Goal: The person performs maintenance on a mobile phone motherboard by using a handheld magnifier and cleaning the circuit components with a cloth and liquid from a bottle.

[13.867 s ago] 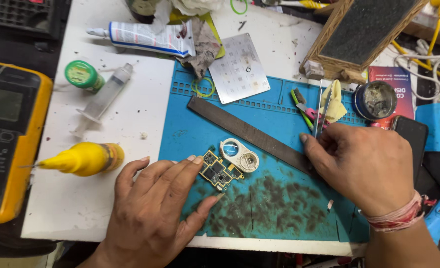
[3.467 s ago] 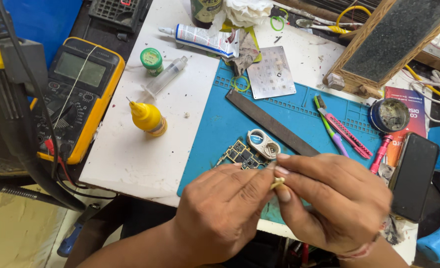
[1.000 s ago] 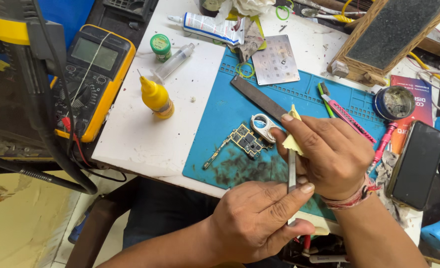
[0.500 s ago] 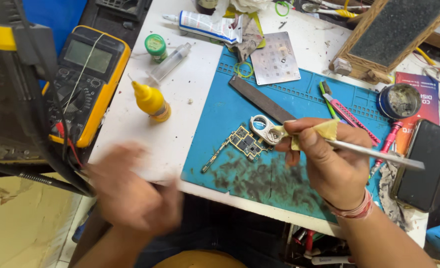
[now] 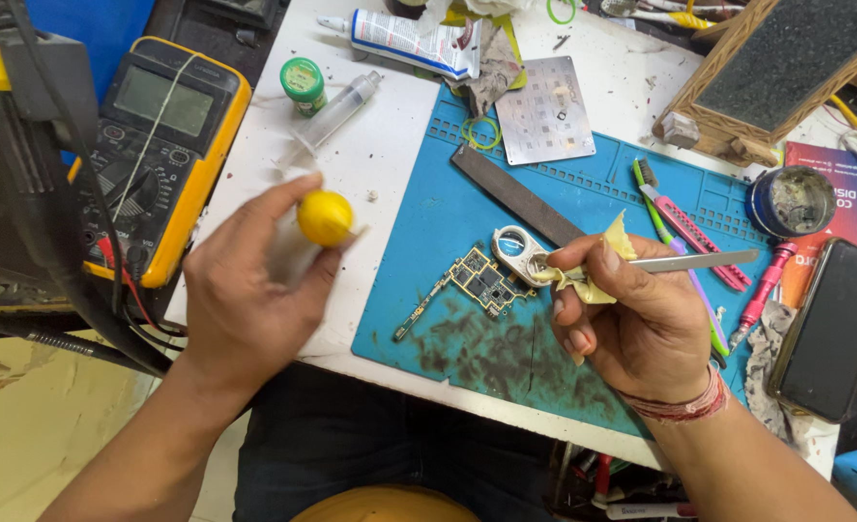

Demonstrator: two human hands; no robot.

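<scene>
1. Now the left hand (image 5: 245,290) has closed around the yellow squeeze bottle (image 5: 325,217) and lifted it off the white bench top; half a second back that hand was a blur near the front edge, and the bottle stood by itself beside the yellow multimeter (image 5: 158,145).
2. Its fingers are wrapped about the bottle's body, which is blurred, so only the round yellow part shows clearly above the thumb.
3. The right hand (image 5: 631,319) has kept its grip: thumb and fingers are pressed together on metal tweezers (image 5: 684,261), which lie wrapped in a scrap of yellowish cloth (image 5: 602,266).
4. The tweezer tips have stayed at the small silver-rimmed part (image 5: 513,246), just beside the small circuit board (image 5: 477,280), near the middle of the blue mat (image 5: 506,338).
5. The board has not shifted on the mat across the last second; it lies flat, apart from both hands.
6. Judging from this, the work has turned from wiping alone to bringing liquid from the bottle toward the board.
7. The clear syringe (image 5: 336,106) and the green-capped jar (image 5: 303,82) rest untouched toward the far edge.
</scene>
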